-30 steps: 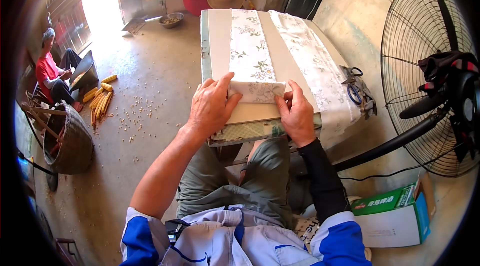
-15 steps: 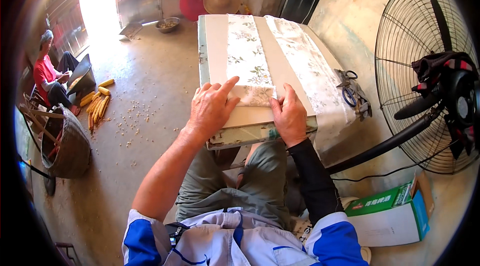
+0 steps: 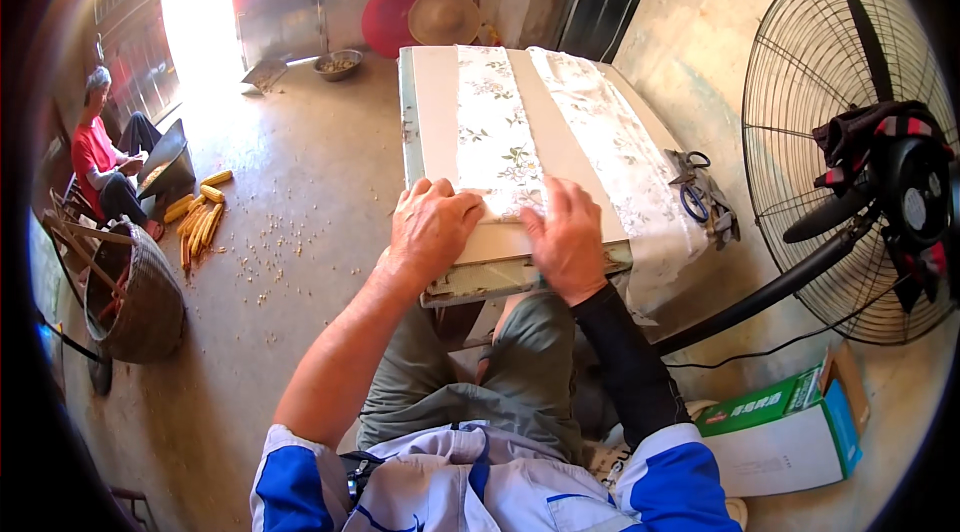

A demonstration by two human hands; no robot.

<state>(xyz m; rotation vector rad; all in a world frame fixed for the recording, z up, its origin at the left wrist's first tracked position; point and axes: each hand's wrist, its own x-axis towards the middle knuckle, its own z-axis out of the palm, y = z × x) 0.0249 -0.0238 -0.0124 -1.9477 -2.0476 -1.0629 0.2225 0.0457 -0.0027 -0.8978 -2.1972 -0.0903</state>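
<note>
A white floral fabric strip (image 3: 492, 112) lies lengthwise on a board-topped table, its near end by my hands. My left hand (image 3: 430, 230) has its fingers curled, with thumb and forefinger at the strip's near left corner. At the near right corner my right hand (image 3: 568, 244), slightly blurred, pinches the edge between thumb and fingers. The hands partly hide that end. A second floral fabric strip (image 3: 610, 132) runs along the table's right side and hangs over the near edge. Scissors (image 3: 692, 197) with dark blue handles lie at the right edge, outside that strip.
A large black fan (image 3: 850, 152) stands at the right, above a green and white carton (image 3: 780, 432). To the left are a woven basket (image 3: 135, 297), corn cobs (image 3: 203, 222) and scattered kernels. A seated person in red (image 3: 92, 147) handles something beside a dark container.
The strip's near end, which lay folded back as a wide flap, now shows less of that flap. My left forefinger has curled in from pointing. The right hand has shifted slightly left and nearer.
</note>
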